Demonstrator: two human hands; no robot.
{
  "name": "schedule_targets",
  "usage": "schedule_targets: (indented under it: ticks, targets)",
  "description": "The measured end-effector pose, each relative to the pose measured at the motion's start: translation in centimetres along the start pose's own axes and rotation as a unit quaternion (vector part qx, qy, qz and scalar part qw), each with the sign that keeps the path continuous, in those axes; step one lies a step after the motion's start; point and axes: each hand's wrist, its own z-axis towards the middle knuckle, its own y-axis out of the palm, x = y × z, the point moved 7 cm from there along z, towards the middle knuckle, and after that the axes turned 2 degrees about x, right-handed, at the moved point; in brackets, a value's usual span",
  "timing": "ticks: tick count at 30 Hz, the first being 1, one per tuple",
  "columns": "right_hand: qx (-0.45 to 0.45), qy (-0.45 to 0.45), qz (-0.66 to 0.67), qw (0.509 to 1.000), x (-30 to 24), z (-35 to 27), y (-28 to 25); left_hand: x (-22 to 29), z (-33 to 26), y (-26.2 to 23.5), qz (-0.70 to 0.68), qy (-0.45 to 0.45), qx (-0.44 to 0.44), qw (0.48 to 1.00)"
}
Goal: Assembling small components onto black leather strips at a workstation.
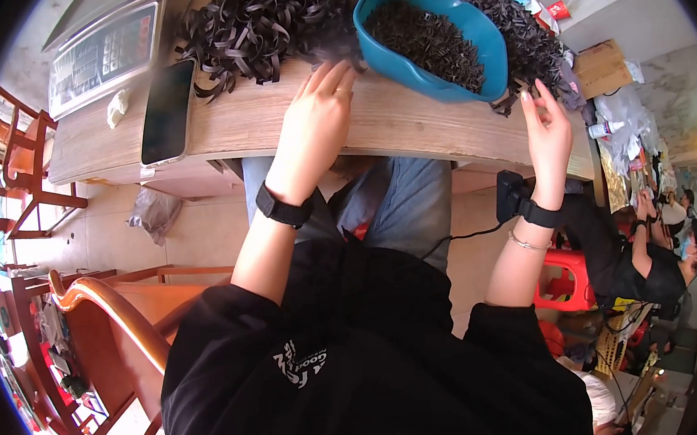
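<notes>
A loose heap of dark, ribbon-like strips (253, 29) lies on the wooden table, left of a teal plastic basin (434, 76). My left hand (323, 102) rests at the heap's near edge, palm down with its fingers stretched out; nothing shows in it. Short dark pieces (424, 37) fill much of the basin. To the right of the basin is another pile of dark pieces (519, 33). My right hand (549, 125) is raised at this pile's near end, fingers extended and apart, with nothing visible between them. Both wrists wear black bands.
A dark-screened phone (167, 113) and a crumpled white tissue (117, 108) lie on the left, near a scale (106, 56) with a keypad. A cardboard box (601, 68) stands beyond the right end. Wooden chairs (108, 313) are to my left; another person (659, 261) sits at the right.
</notes>
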Motion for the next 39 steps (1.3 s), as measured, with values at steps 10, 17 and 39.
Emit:
schedule_targets:
  ticks: [10,17,39]
  targets:
    - [-0.318,-0.204,0.032,0.925,-7.0,3.6,10.2,-0.6,-0.2,0.7,-0.015,-0.052,0.027,0.998]
    - [-0.414,-0.181,0.032,0.891,-8.5,3.1,12.2,-1.7,0.1,0.8,-0.018,-0.082,0.023,0.996]
    - [-0.306,-0.082,0.42,0.851,-14.1,-3.6,4.4,1.9,-0.8,-3.7,-0.618,-0.321,-0.027,0.717]
